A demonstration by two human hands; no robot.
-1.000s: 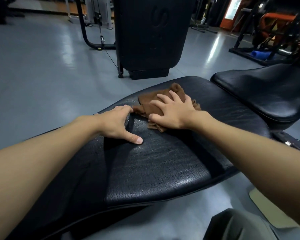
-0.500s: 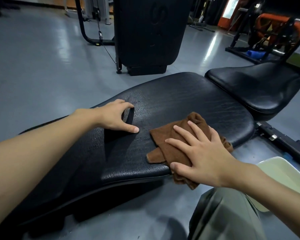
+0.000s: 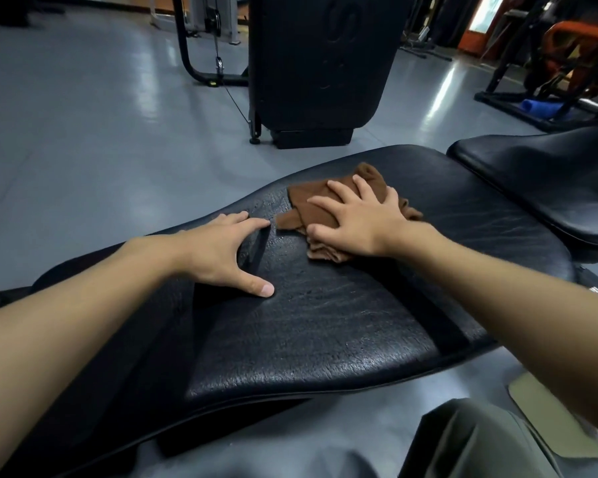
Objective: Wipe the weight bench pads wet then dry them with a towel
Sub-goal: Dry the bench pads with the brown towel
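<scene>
Gym floor (image 3: 83, 150) here is glossy grey, with strip lights reflecting off it. A big black upright machine housing (image 3: 318, 63) stands at the back, and an orange-framed machine (image 3: 573, 29) is off in the far right corner with a blue foam roll (image 3: 539, 106) on the floor near it.

Up front is the long black cracked-vinyl bench pad (image 3: 325, 322), and its surface looks shiny and streaky. A second black seat pad (image 3: 549, 188) sits just beside its right end.

The crumpled brown terry towel (image 3: 325, 205) lies on the long pad, toward the far side and a bit right of the middle. The right hand (image 3: 359, 222) is flat on top of it – fingers straight and spread apart, palm pressing the cloth down, not bunching it.

The left hand (image 3: 218, 250) rests on the bare pad just left of the towel without touching it. Its thumb is splayed wide on top and its fingers lie together along the far edge – braced rather than gripping.

An olive trouser leg (image 3: 480, 443) shows at bottom right, next to something pale and flat (image 3: 539, 419) on the floor; I can't tell what it is.
</scene>
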